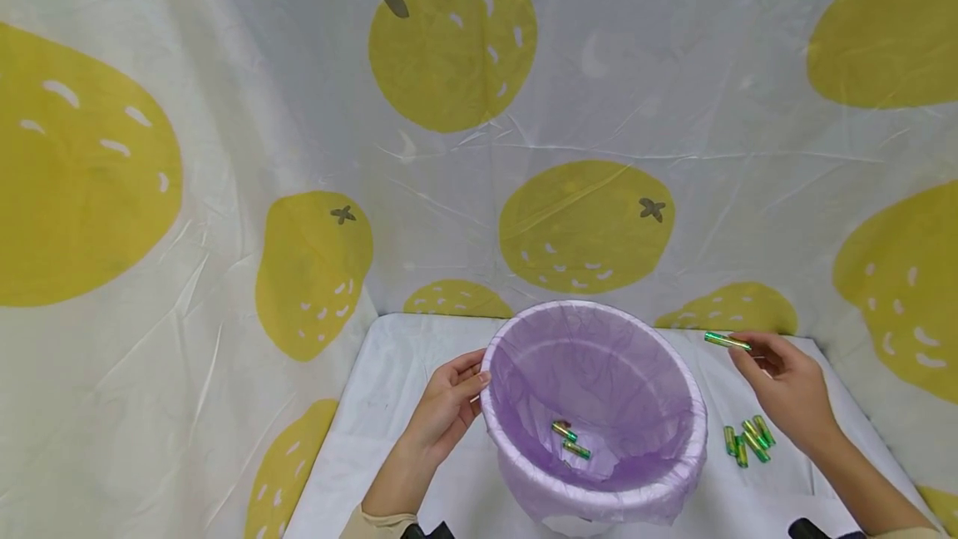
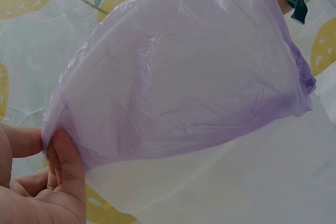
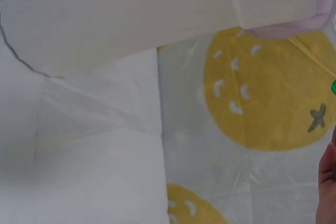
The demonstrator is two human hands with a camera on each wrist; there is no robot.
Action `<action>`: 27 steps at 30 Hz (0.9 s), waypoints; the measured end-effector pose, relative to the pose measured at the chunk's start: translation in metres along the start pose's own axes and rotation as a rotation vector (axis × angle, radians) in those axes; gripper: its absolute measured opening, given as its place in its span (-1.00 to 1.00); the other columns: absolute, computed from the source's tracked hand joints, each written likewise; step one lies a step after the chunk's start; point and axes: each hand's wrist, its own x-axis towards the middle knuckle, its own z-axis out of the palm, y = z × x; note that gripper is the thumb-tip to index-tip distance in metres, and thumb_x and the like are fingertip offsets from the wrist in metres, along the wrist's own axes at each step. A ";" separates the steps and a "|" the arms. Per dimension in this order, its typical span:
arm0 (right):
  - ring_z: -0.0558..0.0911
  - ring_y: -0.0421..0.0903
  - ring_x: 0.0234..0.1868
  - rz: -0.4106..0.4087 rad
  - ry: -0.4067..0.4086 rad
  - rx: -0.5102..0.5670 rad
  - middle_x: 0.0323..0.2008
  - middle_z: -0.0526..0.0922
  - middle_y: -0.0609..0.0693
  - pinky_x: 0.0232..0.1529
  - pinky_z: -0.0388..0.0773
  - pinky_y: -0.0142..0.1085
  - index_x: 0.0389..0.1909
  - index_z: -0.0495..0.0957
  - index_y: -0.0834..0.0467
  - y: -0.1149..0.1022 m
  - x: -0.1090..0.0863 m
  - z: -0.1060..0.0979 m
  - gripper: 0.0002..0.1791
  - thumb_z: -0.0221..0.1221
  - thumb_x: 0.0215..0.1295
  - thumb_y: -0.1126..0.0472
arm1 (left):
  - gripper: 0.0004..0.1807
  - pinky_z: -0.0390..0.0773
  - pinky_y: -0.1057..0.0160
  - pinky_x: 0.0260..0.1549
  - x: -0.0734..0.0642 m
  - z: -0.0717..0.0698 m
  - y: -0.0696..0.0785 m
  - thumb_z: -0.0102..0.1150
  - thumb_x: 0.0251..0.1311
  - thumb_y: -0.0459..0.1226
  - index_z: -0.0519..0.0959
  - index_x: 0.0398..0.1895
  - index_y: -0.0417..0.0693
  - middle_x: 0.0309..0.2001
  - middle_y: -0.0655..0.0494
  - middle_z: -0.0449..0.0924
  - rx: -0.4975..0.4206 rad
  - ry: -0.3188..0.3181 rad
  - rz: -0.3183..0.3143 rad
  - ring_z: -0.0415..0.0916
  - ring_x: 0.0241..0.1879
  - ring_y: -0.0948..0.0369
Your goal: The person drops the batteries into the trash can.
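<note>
A white bin [image 1: 599,499] lined with a purple plastic bag [image 1: 591,348] stands on the white-covered table, its mouth facing up. My left hand [image 1: 441,414] pinches the bin's bag-covered rim on the left side; in the left wrist view, thumb and fingers [image 2: 68,156] hold that edge. To the right of the bin, my right hand [image 1: 793,389] holds a green and gold battery [image 1: 726,341] above the table, its end [image 3: 334,87] just showing in the right wrist view. Inside the bin lie a few similar batteries [image 1: 576,449]. Several more batteries [image 1: 756,432] lie below my right hand.
The white tabletop [image 1: 404,348] runs back to a hanging curtain [image 1: 441,231] printed with yellow fruit, which surrounds the table on the left, back and right. The bin's raised rim stands between my two hands.
</note>
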 end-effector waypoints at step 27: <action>0.52 -0.31 -0.36 -0.277 -0.143 0.091 -0.35 0.62 -0.08 -0.32 0.45 -0.61 -0.11 0.69 0.28 -0.057 0.041 0.029 -0.59 0.33 0.04 0.69 | -0.50 0.61 0.29 -0.15 0.000 0.000 0.000 0.05 0.45 -0.51 0.25 0.40 -0.53 0.03 -0.11 0.56 -0.020 -0.006 -0.003 0.59 -0.09 0.16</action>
